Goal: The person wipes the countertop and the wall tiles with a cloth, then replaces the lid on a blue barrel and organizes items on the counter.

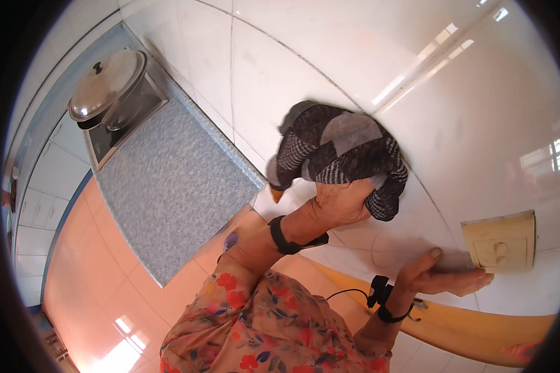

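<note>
A bunched black and grey patchwork-patterned cloth (pixel 343 144) is gripped in my left hand (pixel 343 203). It lies over the white tiled wall (pixel 284 70), and its folds hide most of my fingers. Whether it presses hard on the tiles cannot be told. Lower right, my right hand (pixel 448 275) is empty, thumb apart from the outstretched fingers. Its fingertips are at the lower edge of a yellowed wall socket plate (pixel 499 242); contact is unclear. Both wrists wear black straps.
Left of me runs a blue-grey speckled countertop (pixel 168 186). A lidded metal pan (pixel 109 81) stands on a cooktop (pixel 126 119) at its far end. Below lies an orange tiled floor (pixel 107 252). A yellow panel with metal hooks (pixel 417 307) is under my right arm.
</note>
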The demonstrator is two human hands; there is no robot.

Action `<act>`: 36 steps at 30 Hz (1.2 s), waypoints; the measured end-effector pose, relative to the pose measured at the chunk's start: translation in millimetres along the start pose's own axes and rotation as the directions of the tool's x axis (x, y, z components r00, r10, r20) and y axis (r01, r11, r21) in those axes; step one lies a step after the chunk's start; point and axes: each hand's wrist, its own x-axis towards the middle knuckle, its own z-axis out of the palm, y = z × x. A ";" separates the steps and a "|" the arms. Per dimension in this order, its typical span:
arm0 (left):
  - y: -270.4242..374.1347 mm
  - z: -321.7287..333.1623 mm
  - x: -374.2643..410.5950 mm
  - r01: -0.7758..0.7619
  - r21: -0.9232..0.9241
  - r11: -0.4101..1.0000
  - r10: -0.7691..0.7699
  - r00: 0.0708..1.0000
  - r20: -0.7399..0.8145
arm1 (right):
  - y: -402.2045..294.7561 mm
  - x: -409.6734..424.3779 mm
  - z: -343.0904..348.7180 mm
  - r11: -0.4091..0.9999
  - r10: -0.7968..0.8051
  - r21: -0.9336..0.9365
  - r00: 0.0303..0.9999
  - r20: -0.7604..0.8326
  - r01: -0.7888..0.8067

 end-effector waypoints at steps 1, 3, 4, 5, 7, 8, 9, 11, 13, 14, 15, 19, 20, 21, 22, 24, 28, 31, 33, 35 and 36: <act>6.7 -2.4 9.3 0.008 -0.084 0.996 -0.008 1.000 0.004 | 2.4 -1.4 -1.2 1.000 -0.006 -0.004 1.000 0.015 0.006; 2.6 18.5 -12.3 0.037 -0.268 0.963 0.002 0.990 0.144 | 3.3 -2.4 -4.1 1.000 -0.016 -0.008 0.999 0.028 0.016; 5.0 23.2 -21.3 0.069 -0.349 0.935 0.009 0.976 0.218 | 2.7 -2.3 -5.2 1.000 -0.020 -0.009 0.999 0.030 0.020; 10.2 26.8 -25.8 -0.028 -0.331 0.943 0.110 0.967 0.231 | -0.3 0.7 -3.0 1.000 -0.026 -0.012 0.999 0.021 0.027; 21.9 29.2 -24.1 -0.233 -0.287 0.929 0.308 0.916 0.256 | -2.2 3.4 -2.3 0.999 -0.032 -0.031 0.999 0.009 0.032; 27.8 26.9 -22.5 -0.292 -0.151 0.944 0.321 0.919 0.230 | -2.9 3.2 -2.4 0.998 -0.032 -0.049 0.999 0.009 0.032; 23.0 28.8 -24.3 -0.247 -0.147 0.958 0.275 0.935 0.224 | -5.6 3.5 -0.4 0.998 -0.031 -0.055 1.000 0.002 0.031; 10.2 31.4 -23.6 -0.181 -0.144 0.973 0.206 0.961 0.184 | -3.8 1.4 0.1 0.998 -0.042 -0.045 0.999 -0.004 0.042; -4.4 19.2 -8.0 -0.170 -0.139 0.976 0.184 0.978 0.095 | 3.5 0.2 -1.4 0.996 -0.062 -0.061 0.998 -0.003 0.062; -14.6 2.5 10.7 -0.183 -0.135 0.974 0.191 0.981 0.044 | 8.0 0.6 -4.8 0.995 -0.065 -0.082 0.998 0.000 0.065; -25.7 -13.6 24.4 -0.225 -0.066 0.972 0.225 0.974 -0.014 | 6.1 1.4 -4.6 0.996 -0.055 -0.070 0.998 0.001 0.055; -59.9 -34.3 47.2 -0.252 -0.009 0.968 0.247 0.954 -0.171 | 5.6 3.5 -4.3 0.994 -0.048 -0.094 0.999 -0.004 0.047; -62.6 -34.0 45.9 -0.209 0.002 0.978 0.206 0.963 -0.173 | 3.8 5.0 -2.6 0.997 -0.050 -0.061 0.999 -0.013 0.049; -65.8 -34.3 44.0 -0.164 0.013 0.986 0.164 0.972 -0.171 | 0.7 4.7 -0.3 0.999 -0.048 -0.027 0.999 -0.019 0.047; -63.3 -34.5 40.5 -0.101 0.086 0.991 0.115 0.979 -0.168 | -2.6 4.6 2.3 0.999 -0.046 0.007 0.999 -0.026 0.046; -59.3 -35.5 52.4 -0.191 0.026 0.981 0.190 0.935 -0.298 | 0.2 1.6 1.0 0.997 -0.054 -0.056 0.998 -0.034 0.052; -79.0 -50.1 64.4 -0.175 -0.089 0.980 0.138 0.935 -0.327 | -1.8 5.1 1.6 0.999 -0.044 -0.022 0.997 -0.063 0.043; -147.4 -56.8 71.1 0.049 0.180 0.983 0.025 0.920 -0.390 | -5.5 10.3 2.2 0.995 -0.061 -0.083 0.996 -0.061 0.056; -171.5 -86.0 92.7 0.061 -0.051 0.997 -0.077 0.904 -0.420 | -6.7 10.3 2.6 0.995 -0.064 -0.084 0.996 -0.055 0.059; -205.0 -109.2 122.8 0.006 0.131 0.991 0.067 0.835 -0.546 | -7.0 12.2 3.4 0.995 -0.085 -0.060 0.995 -0.044 0.082; -230.1 -114.3 135.7 -0.076 0.133 0.988 0.141 0.796 -0.589 | -5.1 12.4 4.0 0.993 -0.103 -0.058 0.994 -0.045 0.101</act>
